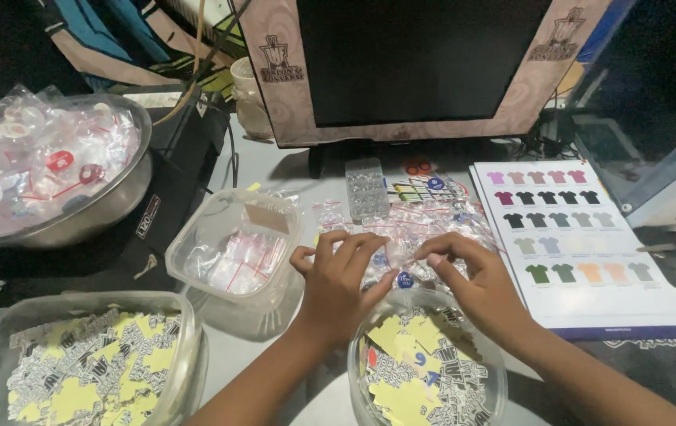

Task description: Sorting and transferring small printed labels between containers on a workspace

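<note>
Two hands are worked just beyond the round tub (426,371) of stickers at the worktop's near edge. A small clear bag (394,264) is pinched between the left hand (338,288) and right hand (468,280); its mouth is best kept spread evenly. Its long axis cannot be told.

A grey counter (275,170) carries a steel bowl (109,201) of bagged pieces at the left, a square clear tub (196,237) of small bags, two clear tubs (188,347) (495,371) of yellow-backed stickers nearest the camera, a heap of small clear bags (424,225), a blister pack (366,188), a shirt colour chart (582,292) and a monitor (417,63).
</note>
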